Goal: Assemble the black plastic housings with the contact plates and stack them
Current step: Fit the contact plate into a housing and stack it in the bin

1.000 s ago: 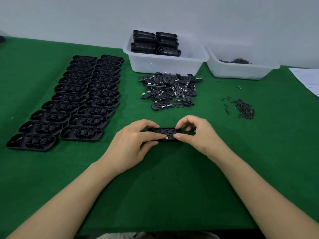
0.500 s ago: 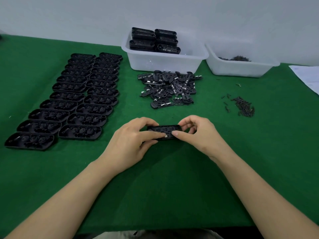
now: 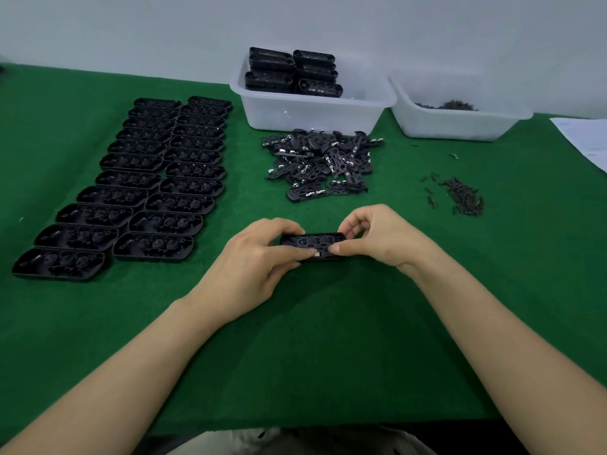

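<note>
Bare green table (image 3: 312, 349) lies open at lower centre; left hand (image 3: 253, 267) and right hand (image 3: 377, 241) pinch one black housing (image 3: 313, 246) mid-frame; left, two rows (image 3: 131, 188) of eleven housings each; beyond, a plate pile (image 3: 323, 160) and two white bins (image 3: 312, 108).

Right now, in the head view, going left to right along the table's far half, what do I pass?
Rows of empty housings → contact plate pile → loose screws → paper sheet.

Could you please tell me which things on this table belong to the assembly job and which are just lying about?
In use:
- black plastic housing gripped by both hands (left, right)
- rows of open black housings
- pile of contact plates
- finished stack in clear tub

Lying about:
- white paper sheet
</note>
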Available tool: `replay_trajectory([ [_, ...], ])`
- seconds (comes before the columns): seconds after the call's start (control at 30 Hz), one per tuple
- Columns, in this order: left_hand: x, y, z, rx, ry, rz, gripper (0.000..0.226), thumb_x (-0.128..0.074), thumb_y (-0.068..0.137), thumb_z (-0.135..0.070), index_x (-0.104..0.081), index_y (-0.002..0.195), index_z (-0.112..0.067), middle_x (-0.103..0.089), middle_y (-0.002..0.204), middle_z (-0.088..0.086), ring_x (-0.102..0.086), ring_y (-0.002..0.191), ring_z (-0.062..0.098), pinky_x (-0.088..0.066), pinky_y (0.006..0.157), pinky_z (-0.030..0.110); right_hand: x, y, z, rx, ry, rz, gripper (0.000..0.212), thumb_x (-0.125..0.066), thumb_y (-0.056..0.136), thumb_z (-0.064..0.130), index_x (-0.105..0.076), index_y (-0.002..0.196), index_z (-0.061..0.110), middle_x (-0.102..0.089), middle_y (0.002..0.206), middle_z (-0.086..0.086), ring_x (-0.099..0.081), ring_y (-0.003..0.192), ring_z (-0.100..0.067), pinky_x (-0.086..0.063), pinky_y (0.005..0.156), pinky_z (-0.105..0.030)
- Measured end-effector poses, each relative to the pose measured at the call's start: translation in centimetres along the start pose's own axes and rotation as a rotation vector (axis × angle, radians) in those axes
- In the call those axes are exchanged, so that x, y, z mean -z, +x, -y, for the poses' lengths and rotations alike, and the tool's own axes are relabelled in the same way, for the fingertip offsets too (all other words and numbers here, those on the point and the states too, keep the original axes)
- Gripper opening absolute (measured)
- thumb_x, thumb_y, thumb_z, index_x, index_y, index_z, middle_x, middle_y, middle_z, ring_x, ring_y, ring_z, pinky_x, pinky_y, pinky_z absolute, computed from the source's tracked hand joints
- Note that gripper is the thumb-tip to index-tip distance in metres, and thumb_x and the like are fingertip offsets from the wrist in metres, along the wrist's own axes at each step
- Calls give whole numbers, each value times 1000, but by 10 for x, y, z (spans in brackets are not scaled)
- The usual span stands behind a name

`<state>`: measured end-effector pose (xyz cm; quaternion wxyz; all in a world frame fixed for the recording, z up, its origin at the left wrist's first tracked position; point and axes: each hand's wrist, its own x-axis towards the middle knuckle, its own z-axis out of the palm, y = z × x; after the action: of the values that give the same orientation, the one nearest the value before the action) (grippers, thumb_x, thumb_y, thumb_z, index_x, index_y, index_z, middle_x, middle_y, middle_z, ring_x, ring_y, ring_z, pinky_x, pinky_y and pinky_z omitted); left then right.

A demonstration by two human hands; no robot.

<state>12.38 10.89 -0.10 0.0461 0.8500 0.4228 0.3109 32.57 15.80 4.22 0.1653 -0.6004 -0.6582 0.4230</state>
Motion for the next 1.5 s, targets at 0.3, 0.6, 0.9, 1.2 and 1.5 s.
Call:
replay_trajectory([
  [0.3, 0, 1, 1, 7, -38, 16, 21, -67, 81, -8, -73, 100, -15, -63, 107, 11, -56, 87, 19, -35, 81, 17, 1, 3, 0, -6, 4, 36, 27, -81, 64, 14, -58, 77, 16, -57, 75, 0, -50, 64, -10, -40, 50, -16],
  [0.6, 2, 2, 0, 180, -180, 69, 24, -65, 84, -12, -72, 105, -23, -60, 113, -4, -58, 102, 11, -45, 89, 22, -5, -6, -10, 228, -303, -81, 28, -69, 72, 46, -54, 90, 30, -53, 89, 14, -48, 63, -1, -47, 64, -26],
  [0.9, 12, 8, 3, 159, -101, 113, 29, -71, 80, -23, -69, 104, -39, -62, 112, -11, -61, 99, 7, -51, 84, 26, 0, -2, -5, 449, -618, 7, 30, -63, 75, 48, -49, 98, 34, -44, 93, 23, -41, 75, 8, -31, 62, -9],
  [1.2, 81, 145, 83, 155, -88, 121, 35, -76, 75, -29, -66, 108, -32, -67, 102, -19, -56, 93, -8, -37, 81, 1, 82, 102, 88, 597, -639, -33, 24, -66, 72, 46, -47, 83, 37, -48, 78, 19, -42, 69, 8, -27, 53, -14],
  [1.5, 86, 287, 229, 393, -9, -7, 34, -73, 78, -18, -63, 110, -18, -67, 108, -5, -60, 104, 6, -39, 92, 15, 106, 299, 154, 562, -581, -362, 29, -68, 77, 37, -63, 98, 19, -62, 102, 2, -54, 94, -19, -42, 85, -35],
])
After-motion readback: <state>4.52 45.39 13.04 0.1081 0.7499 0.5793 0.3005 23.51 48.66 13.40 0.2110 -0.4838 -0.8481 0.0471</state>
